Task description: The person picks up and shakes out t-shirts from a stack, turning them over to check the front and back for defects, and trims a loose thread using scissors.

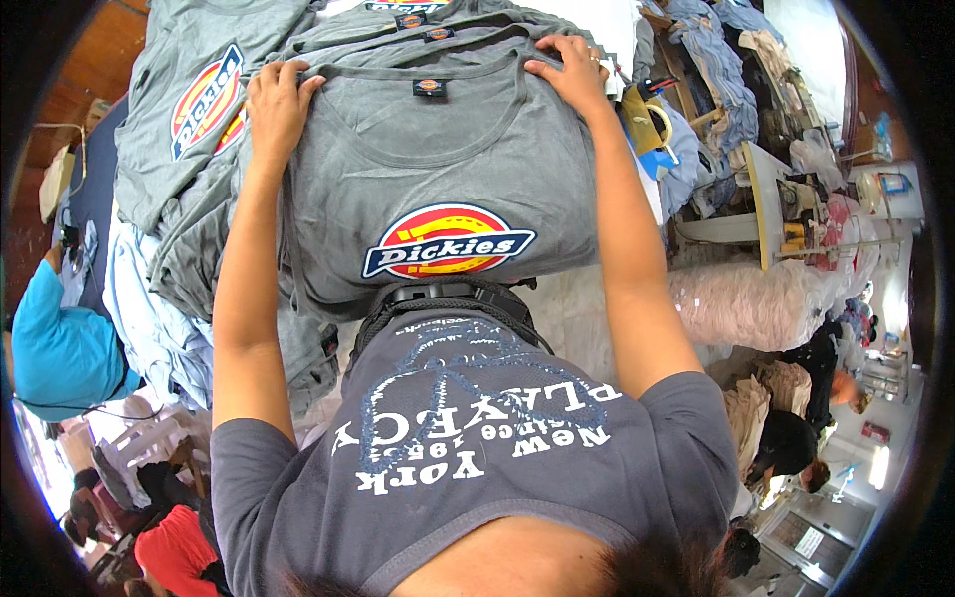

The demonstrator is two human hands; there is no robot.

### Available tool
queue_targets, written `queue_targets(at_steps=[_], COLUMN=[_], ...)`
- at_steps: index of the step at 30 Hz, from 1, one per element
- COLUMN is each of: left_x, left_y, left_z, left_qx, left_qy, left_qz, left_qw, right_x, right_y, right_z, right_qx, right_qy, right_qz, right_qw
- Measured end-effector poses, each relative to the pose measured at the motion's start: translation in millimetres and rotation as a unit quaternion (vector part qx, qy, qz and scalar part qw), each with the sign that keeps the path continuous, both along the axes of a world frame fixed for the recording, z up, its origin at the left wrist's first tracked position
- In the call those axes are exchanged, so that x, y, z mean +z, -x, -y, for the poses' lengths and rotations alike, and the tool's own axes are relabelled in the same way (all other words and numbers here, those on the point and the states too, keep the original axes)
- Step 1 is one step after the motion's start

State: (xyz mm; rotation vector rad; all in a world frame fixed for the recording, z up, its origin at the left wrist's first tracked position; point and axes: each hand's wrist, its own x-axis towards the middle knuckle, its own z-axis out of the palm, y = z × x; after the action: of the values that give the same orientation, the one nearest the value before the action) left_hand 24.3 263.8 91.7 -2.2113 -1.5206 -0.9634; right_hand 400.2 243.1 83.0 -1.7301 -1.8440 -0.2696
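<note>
A grey T-shirt is laid out in front of me, its wide neckline towards the far side and a red, yellow and blue oval print near its lower visible part. At its left shoulder edge my left hand has its fingers bent onto the cloth, thumb pointing inward. My right hand, with a ring on one finger, grips the opposite shoulder beside the neckline. A small dark label sits inside the back of the neck. The fingertips of both hands are partly hidden in the cloth.
More grey shirts with similar prints lie beneath and to the left. Right of my right hand are a yellow tape roll and pens. Bundled garments fill the right side. A person in blue works at far left.
</note>
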Motion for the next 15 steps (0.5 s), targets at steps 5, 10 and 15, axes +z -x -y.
queue_targets(at_steps=[5,10,15], left_x=[12.0,12.3,-2.2], left_y=[5.6,20.0,22.0], left_z=[-16.1,-47.3,-60.3], left_qx=[-0.083,-0.107,-0.128], left_qy=[0.145,0.229,0.224], left_qz=[0.071,0.1,0.127], left_qw=[0.983,0.962,0.958], right_x=[13.7,15.0,4.6], right_y=[-14.6,-7.4,-6.8], right_z=[-22.8,-35.3,-35.5], right_qx=[0.11,0.134,0.113], right_qy=[0.15,0.083,0.051], right_qz=[-0.067,-0.132,-0.138], right_qw=[0.98,0.979,0.983])
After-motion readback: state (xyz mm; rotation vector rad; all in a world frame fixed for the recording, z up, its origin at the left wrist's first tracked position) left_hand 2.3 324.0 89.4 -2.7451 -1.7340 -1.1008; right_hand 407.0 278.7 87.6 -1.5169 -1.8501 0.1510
